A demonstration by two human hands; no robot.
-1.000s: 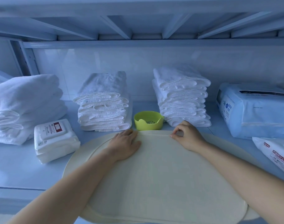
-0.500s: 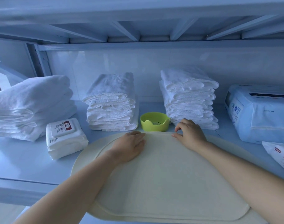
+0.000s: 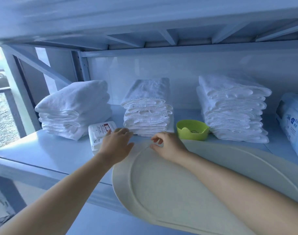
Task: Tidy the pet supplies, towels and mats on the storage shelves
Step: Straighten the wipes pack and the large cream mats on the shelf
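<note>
Your left hand (image 3: 117, 145) left the mat (image 3: 161, 184), grip open and empty, reaching the wipes pack (image 3: 99, 131); your right hand (image 3: 165, 146), loosely curled on the mat's rim, held nothing. Wipes seemingly next.

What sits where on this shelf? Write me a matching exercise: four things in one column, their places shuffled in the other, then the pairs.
Things:
1. green bowl
2. wipes pack
3. cream mat
4. blue package

Places:
A. overhanging the shelf at its front edge
B. far right of the view
C. between the middle towel stack and the right towel stack
D. in front of the left towel stack, partly hidden by the left hand

Pairs: 1-C, 2-D, 3-A, 4-B
</note>
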